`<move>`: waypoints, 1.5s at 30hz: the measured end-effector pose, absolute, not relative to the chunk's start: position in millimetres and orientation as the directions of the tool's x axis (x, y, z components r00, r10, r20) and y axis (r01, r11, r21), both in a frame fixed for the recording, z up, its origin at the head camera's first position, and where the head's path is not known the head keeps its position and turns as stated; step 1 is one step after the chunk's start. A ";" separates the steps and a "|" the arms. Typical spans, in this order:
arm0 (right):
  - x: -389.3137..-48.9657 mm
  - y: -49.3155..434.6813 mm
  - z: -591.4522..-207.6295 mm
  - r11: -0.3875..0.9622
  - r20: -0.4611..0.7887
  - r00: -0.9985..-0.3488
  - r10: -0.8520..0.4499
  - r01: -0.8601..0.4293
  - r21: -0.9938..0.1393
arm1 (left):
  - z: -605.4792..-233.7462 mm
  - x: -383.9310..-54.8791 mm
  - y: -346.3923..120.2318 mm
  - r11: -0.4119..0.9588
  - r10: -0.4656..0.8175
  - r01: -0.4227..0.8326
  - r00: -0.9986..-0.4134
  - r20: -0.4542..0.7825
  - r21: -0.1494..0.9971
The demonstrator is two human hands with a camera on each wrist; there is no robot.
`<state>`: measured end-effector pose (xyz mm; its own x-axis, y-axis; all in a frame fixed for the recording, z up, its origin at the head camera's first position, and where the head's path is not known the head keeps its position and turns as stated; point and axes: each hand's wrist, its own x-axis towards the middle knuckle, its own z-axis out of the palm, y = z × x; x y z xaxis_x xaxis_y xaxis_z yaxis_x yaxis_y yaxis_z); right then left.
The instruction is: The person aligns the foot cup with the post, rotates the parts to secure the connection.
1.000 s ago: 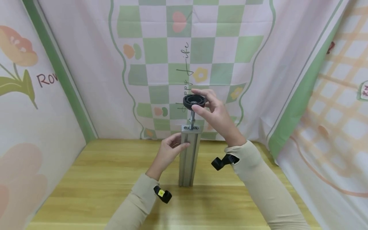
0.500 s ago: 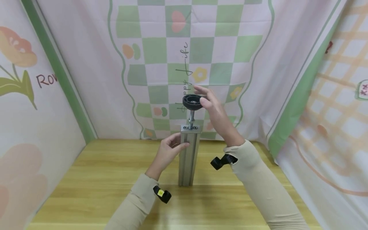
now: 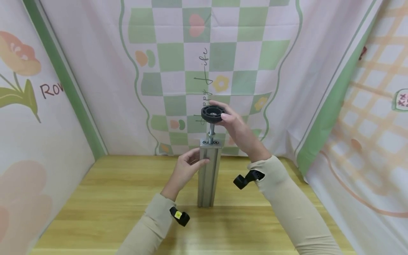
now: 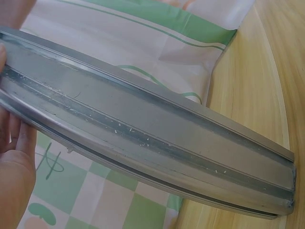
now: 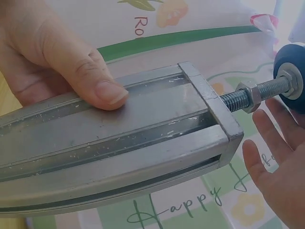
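Note:
A grey aluminium profile [image 3: 208, 177] stands upright on the table; in the left wrist view its grooved side [image 4: 143, 119] fills the frame. My left hand [image 3: 186, 168] holds it near the top, the thumb on the near face and the fingers around the left side. From its end plate [image 5: 209, 98] rises a threaded stud [image 5: 276, 88] with a hex nut [image 5: 251, 94], a gap above the plate. A round black levelling foot [image 3: 210, 118] sits on the stud. My right hand [image 3: 240, 132] holds its rim, thumb at the right and fingers behind.
The wooden table [image 3: 111, 198] spreads around the profile's base. A printed checkered curtain [image 3: 172, 56] hangs close behind, and more printed cloth [image 3: 360, 148] borders the right side. Each wrist carries a small black camera mount [image 3: 180, 216].
My right thumb has slid from the foot's front rim to its right side. The right fingers lifted away half a second ago and are back behind the rim. My left hand stays put.

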<state>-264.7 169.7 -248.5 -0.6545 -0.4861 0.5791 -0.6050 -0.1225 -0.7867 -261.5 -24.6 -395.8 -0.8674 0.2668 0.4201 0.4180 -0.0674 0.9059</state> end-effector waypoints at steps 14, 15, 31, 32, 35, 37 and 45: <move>-255.4 167.2 -248.7 -0.045 0.504 -0.796 -0.336 -0.521 -0.853 | -393.8 -258.7 -24.9 -0.057 0.264 0.426 -0.866 0.425 0.903; -254.9 166.2 -248.7 -0.050 0.504 -0.801 -0.322 -0.517 -0.854 | -393.7 -258.5 -24.9 -0.057 0.264 0.428 -0.865 0.427 0.902; -263.6 162.9 -253.4 -0.290 0.561 -0.673 -0.481 -0.482 -0.827 | -396.2 -258.5 -24.8 -0.062 0.264 0.415 -0.870 0.416 0.908; -263.9 163.5 -253.6 -0.309 0.548 -0.669 -0.502 -0.454 -0.836 | -396.3 -258.4 -24.8 -0.063 0.265 0.415 -0.870 0.416 0.908; -263.0 164.6 -253.5 -0.357 0.525 -0.663 -0.534 -0.387 -0.850 | -396.8 -258.6 -24.7 -0.064 0.267 0.417 -0.869 0.418 0.907; -262.5 164.9 -253.1 -0.382 0.528 -0.659 -0.536 -0.369 -0.847 | -396.6 -258.7 -24.4 -0.066 0.267 0.421 -0.866 0.423 0.905; -264.7 165.8 -253.6 -0.411 0.537 -0.662 -0.523 -0.356 -0.839 | -396.3 -258.9 -24.8 -0.075 0.266 0.425 -0.863 0.429 0.902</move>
